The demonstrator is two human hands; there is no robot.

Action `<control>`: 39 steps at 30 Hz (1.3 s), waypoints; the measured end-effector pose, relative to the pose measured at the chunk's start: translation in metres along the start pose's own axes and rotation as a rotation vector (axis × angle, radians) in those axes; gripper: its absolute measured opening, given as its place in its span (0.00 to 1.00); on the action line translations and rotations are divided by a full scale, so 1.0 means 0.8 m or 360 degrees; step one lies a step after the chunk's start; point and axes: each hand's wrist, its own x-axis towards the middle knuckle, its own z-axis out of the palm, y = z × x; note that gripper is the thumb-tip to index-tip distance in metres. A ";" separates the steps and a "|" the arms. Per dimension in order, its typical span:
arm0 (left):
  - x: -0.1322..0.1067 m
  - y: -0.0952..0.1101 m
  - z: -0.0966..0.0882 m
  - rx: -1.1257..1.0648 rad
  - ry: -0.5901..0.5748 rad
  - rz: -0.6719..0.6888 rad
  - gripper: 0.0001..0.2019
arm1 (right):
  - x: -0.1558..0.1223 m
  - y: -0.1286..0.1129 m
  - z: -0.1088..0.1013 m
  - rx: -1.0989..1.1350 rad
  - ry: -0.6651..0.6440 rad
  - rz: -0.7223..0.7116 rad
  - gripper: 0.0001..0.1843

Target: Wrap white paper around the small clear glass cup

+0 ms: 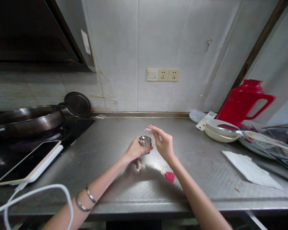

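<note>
Forearms [111, 172] angled inward from front edge of textured grey metal bench [105, 191]. Left hand [135, 149], fingers clamped around small shiny faceted see-through object [146, 141] over bench middle; right hand [164, 143] raised just beside, fingers pinched on small white slip [148, 130].

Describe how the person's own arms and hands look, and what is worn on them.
The left hand and right hand are both ungloved, and no sleeves show on the forearms. The left forearm wears two silver-coloured bracelets, the one farther from the hand looking more textured. The right forearm shows no bracelet.
</note>
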 end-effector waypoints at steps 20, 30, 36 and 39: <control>0.001 0.007 -0.003 -0.0128 -0.0071 0.0192 0.15 | -0.002 -0.014 -0.001 0.0240 -0.0583 -0.0181 0.16; 0.000 0.001 0.002 -0.0072 -0.0005 0.0173 0.21 | -0.004 0.001 0.005 0.0048 -0.0314 -0.0257 0.16; 0.005 -0.001 -0.002 -0.0024 -0.0074 0.0334 0.13 | -0.010 0.000 0.005 -0.0018 -0.0438 -0.0493 0.20; 0.005 0.003 -0.005 -0.0044 -0.0091 0.0385 0.12 | -0.009 -0.004 0.002 0.0040 -0.0460 -0.0507 0.20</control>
